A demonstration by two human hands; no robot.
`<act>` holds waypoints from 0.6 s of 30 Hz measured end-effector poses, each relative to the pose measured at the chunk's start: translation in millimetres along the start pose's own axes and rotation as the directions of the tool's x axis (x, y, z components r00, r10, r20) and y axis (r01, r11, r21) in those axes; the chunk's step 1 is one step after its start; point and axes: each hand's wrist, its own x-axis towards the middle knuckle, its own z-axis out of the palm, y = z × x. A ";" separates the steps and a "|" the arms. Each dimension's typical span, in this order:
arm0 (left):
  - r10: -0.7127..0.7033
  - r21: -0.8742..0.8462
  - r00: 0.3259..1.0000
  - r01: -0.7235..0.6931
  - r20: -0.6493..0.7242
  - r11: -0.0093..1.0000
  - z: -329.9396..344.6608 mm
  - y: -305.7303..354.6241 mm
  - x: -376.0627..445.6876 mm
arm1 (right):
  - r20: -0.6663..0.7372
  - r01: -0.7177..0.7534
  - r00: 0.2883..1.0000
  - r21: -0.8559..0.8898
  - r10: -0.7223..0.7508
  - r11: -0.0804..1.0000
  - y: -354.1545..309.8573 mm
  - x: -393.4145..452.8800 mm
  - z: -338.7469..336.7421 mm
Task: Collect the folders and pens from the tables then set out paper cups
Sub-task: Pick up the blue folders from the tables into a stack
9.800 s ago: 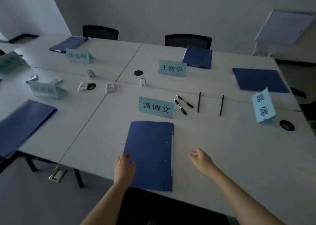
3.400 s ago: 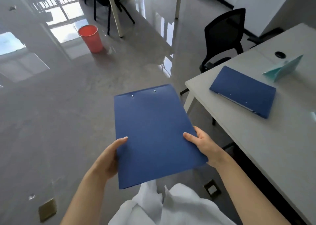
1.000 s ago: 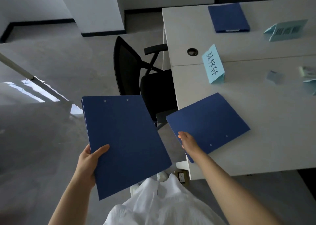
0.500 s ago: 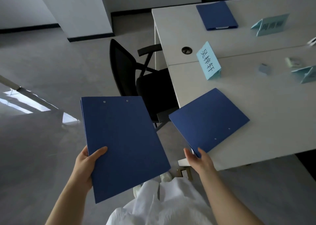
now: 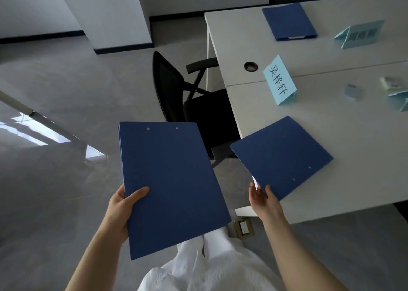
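Observation:
My left hand (image 5: 123, 211) grips the near left edge of a blue folder (image 5: 170, 184) held flat over the floor, thumb on top. A second blue folder (image 5: 280, 156) lies at an angle on the white table (image 5: 353, 169), its near corner past the table's edge. My right hand (image 5: 263, 200) pinches that overhanging corner, fingers beneath and thumb on top. A third blue folder (image 5: 288, 21) rests at the far side of the table. No pens or paper cups are in view.
A black office chair (image 5: 176, 96) stands at the table's left end. Light-blue name cards (image 5: 279, 81) (image 5: 359, 33) stand on the table, with small items at the right edge. A floor socket (image 5: 244, 226) lies near my feet.
My right hand has slid from on top of the table folder to its near corner and taken hold there. The folder has shifted slightly toward the edge. The left hand's folder stays put.

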 end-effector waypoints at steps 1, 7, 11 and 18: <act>-0.003 -0.003 1.000 0.003 0.007 1.000 0.1 0.7 0.8 | 0.026 0.025 0.999 -0.015 -0.024 1.000 -0.5 -1.4 -1.1; 0.001 -0.016 0.998 0.000 0.056 1.000 -3.8 6.3 2.2 | 0.212 0.088 0.973 0.018 -0.090 0.996 -8.8 -21.0 -16.4; 0.013 -0.032 0.996 -0.010 0.091 0.999 -11.8 13.0 5.1 | 0.294 0.055 0.954 -0.002 -0.052 0.998 -6.3 -25.9 -33.2; 0.042 -0.080 0.996 -0.035 0.080 0.996 -35.1 26.3 17.0 | 0.390 0.044 0.919 -0.250 0.059 0.967 38.1 -55.3 -11.0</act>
